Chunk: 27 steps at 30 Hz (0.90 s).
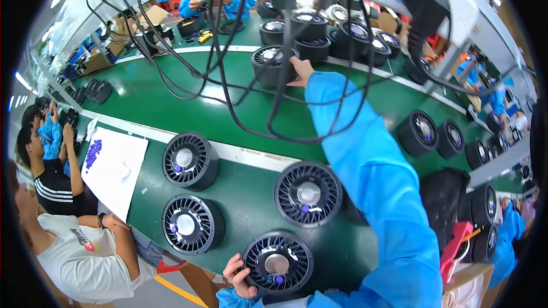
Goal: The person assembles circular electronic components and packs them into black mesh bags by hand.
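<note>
My right arm, in a blue sleeve, reaches far across the green belt. At its end my right hand grips the side of a black spoked wheel by the belt's far edge. Close to me, my left hand has its fingers closed round the left rim of another black spoked wheel, which lies face up with a silver hub and a purple dot. Just beyond it lies a similar wheel. Two more, an upper wheel and a lower wheel, lie to the left.
Black cables hang across the view before the belt. Stacked wheels crowd the far bench; more wheels stand at right. A white sheet with small purple pieces lies left, beside a seated person.
</note>
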Each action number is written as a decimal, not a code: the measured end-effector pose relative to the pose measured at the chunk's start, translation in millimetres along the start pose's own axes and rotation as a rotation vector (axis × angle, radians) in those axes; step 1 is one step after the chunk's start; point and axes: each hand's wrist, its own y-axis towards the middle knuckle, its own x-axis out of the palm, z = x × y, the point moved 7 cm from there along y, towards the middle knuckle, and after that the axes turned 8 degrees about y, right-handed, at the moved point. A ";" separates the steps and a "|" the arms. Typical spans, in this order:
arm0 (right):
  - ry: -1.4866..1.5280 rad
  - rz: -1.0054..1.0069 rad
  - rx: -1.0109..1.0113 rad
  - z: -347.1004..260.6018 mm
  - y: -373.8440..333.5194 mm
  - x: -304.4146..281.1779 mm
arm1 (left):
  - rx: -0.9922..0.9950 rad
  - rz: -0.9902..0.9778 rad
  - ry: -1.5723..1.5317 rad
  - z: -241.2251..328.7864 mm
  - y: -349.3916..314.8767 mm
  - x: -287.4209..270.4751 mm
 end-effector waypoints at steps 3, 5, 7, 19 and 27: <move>0.077 0.153 -0.108 -12.8 118.5 -60.9 | 0.038 0.073 -0.156 -5.9 -8.0 23.3; 0.124 0.196 -0.161 -32.7 142.9 -64.9 | 0.086 0.159 -0.260 -15.5 -19.4 23.6; 0.202 0.198 -0.072 18.8 115.6 28.3 | 0.016 0.128 -0.077 -14.7 -34.7 -1.6; 0.911 0.374 -0.149 9.6 99.9 46.0 | 0.108 0.015 -0.050 -37.3 -65.3 -10.3; 0.779 -0.142 -0.440 -11.8 182.8 47.4 | 0.256 -0.004 -0.042 -16.1 -32.2 7.9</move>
